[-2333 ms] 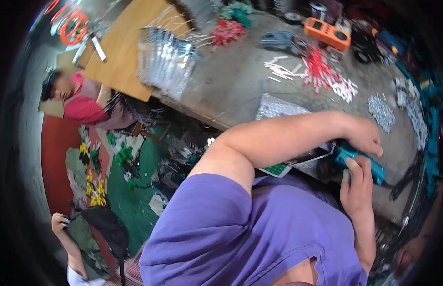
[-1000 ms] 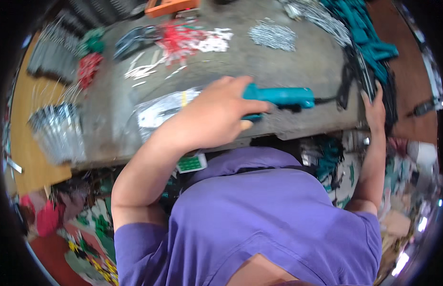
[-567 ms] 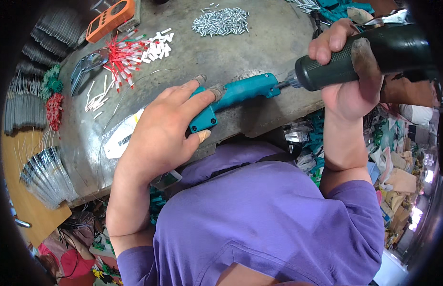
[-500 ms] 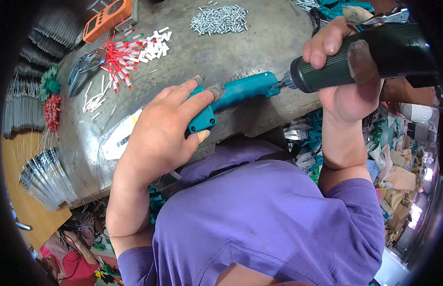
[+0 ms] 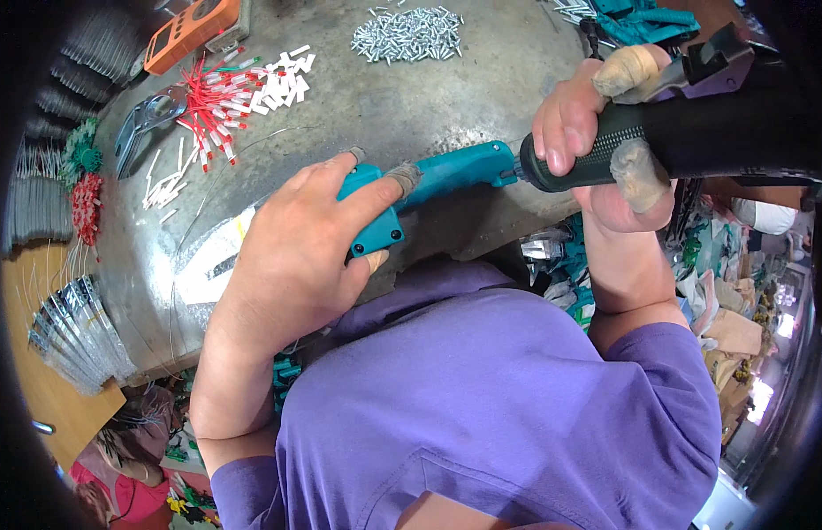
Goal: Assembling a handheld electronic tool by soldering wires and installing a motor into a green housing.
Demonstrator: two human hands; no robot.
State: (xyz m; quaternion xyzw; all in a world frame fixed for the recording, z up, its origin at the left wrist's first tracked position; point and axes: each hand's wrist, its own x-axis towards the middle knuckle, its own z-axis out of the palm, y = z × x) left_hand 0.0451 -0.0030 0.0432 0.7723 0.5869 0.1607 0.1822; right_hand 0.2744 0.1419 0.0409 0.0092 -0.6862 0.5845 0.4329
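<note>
A teal plastic tool handle casing (image 5: 460,168) lies at the table's near edge, dark screws visible at its wider left end. My left hand (image 5: 296,234) is closed around that wider end, with worn coverings on several fingertips. At the right, my right hand (image 5: 566,128) grips a black electric screwdriver (image 5: 720,128), held nearly level with its nose pointing left. The screwdriver's tip meets the narrow right end of the casing; the exact contact point is too small to make out. Coverings also wrap the thumb and a finger of my right hand.
A pile of silver screws (image 5: 407,35) sits at the far middle. Red-wired parts (image 5: 218,102), white sleeves (image 5: 287,81), metal pliers (image 5: 150,124) and an orange meter (image 5: 192,34) lie far left. More teal casings (image 5: 645,22) are far right. Bagged leads (image 5: 79,331) rest at left.
My right hand and the screwdriver have shifted left, and the screwdriver's nose sits closer against the casing's end. The left hand keeps its hold, nearly still.
</note>
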